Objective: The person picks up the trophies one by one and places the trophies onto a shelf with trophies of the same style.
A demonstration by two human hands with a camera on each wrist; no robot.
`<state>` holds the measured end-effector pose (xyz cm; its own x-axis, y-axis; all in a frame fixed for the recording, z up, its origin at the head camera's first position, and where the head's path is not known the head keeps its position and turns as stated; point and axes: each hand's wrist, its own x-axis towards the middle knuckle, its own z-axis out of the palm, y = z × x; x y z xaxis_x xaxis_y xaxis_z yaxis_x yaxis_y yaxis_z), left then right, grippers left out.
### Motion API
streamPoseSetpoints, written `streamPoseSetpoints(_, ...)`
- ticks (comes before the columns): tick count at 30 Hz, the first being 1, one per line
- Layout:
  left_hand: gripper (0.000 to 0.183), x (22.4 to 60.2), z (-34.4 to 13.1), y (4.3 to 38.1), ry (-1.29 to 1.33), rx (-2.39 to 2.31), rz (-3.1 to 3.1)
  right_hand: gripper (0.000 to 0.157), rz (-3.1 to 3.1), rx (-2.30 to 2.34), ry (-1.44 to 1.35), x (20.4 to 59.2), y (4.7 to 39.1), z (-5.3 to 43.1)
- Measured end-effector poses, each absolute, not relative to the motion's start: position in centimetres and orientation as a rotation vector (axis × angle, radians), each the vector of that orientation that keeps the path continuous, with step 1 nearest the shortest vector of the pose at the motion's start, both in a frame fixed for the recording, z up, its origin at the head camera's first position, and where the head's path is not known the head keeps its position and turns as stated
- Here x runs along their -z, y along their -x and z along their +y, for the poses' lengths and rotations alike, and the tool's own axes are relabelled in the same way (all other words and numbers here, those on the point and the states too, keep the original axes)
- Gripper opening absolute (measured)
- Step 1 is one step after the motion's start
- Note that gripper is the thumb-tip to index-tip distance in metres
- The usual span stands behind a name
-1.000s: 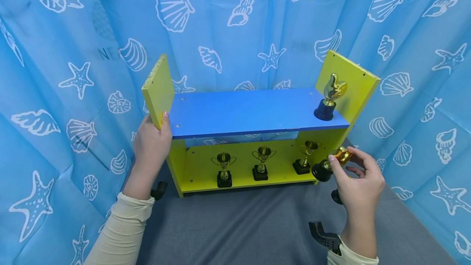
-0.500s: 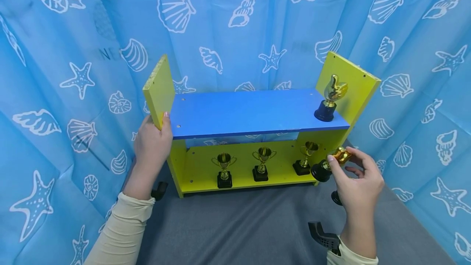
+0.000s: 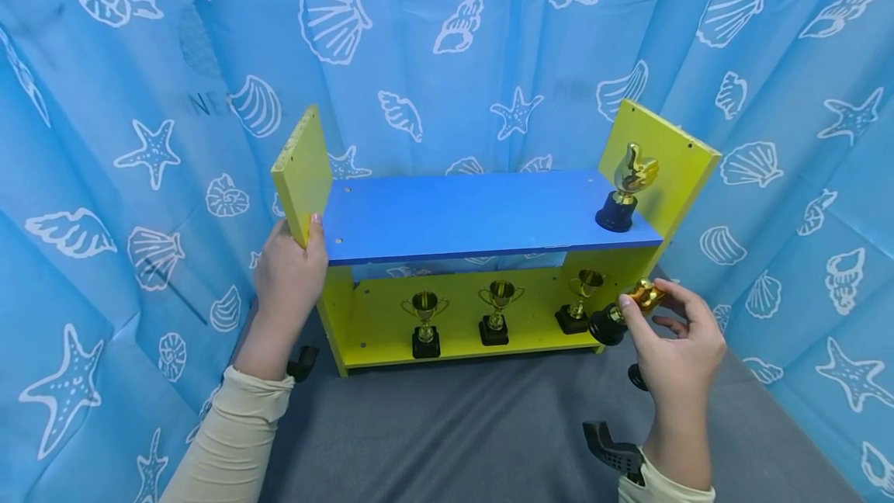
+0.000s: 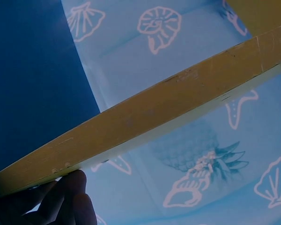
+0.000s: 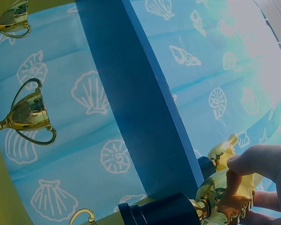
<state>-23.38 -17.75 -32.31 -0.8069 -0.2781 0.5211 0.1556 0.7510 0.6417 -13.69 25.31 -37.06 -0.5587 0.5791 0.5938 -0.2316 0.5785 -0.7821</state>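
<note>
My left hand (image 3: 289, 274) grips the lower front edge of the yellow left side panel (image 3: 303, 169) of a small shelf, thumb on the inner face. In the left wrist view its fingers (image 4: 75, 183) lie against that panel's edge. My right hand (image 3: 683, 348) pinches a gold thumbs-up trophy (image 3: 609, 326) by its gold top. It is tilted, black base to the left, in front of the shelf's right end. A matching thumbs-up trophy (image 3: 618, 208) stands upright at the right end of the blue upper board (image 3: 454, 212).
Three gold cups stand on the yellow lower board (image 3: 461, 344): a left cup (image 3: 426, 324), a middle cup (image 3: 497, 313) and a right cup (image 3: 576, 303). Another black base (image 3: 637, 376) shows on the grey cloth (image 3: 447, 433), mostly behind my right hand. A shell-patterned blue curtain (image 3: 419, 53) surrounds the shelf.
My right hand and the trophy in it have drifted very slightly left. The left hand keeps its grip on the panel, and the standing trophies have not moved.
</note>
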Motion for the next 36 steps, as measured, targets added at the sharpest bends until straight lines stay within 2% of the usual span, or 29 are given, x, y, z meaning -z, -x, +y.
streamPoseSetpoints(36,0.053,32.31,-17.58,23.31,-0.103,0.927,-2.342,0.044,-1.898,-1.089,0.255,36.79,13.73,24.59)
